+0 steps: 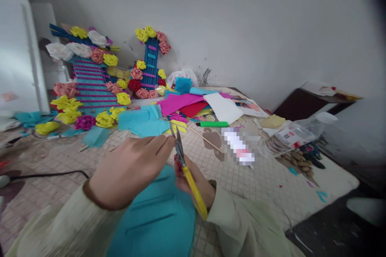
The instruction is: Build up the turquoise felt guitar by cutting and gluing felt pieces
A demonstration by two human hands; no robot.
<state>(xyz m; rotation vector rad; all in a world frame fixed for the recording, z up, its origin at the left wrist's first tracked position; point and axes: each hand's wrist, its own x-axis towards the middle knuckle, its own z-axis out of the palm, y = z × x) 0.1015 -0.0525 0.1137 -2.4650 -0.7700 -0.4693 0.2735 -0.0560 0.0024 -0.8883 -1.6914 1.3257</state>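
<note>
My right hand (196, 178) is closed round a pair of scissors (194, 190) with yellow handles; their metal blades point up and stand slightly apart. Beside the blades, my left hand (129, 172) is closed, thumb and fingertips pressed together. Whatever may be pinched there is too small or hidden to make out. Under both hands lies a large blue sheet (159, 229) with rounded edges and several dark slits or strips across it. My left hand and sleeve cover part of it.
Guitar-like blue pieces with paper flowers (95, 84) lean at the back left. Light-blue paper (143, 120), magenta paper (177, 103) and a white sheet (223, 107) lie beyond my hands. A green marker (212, 124), thin stick (206, 138) and plastic bottle (292, 136) are further right.
</note>
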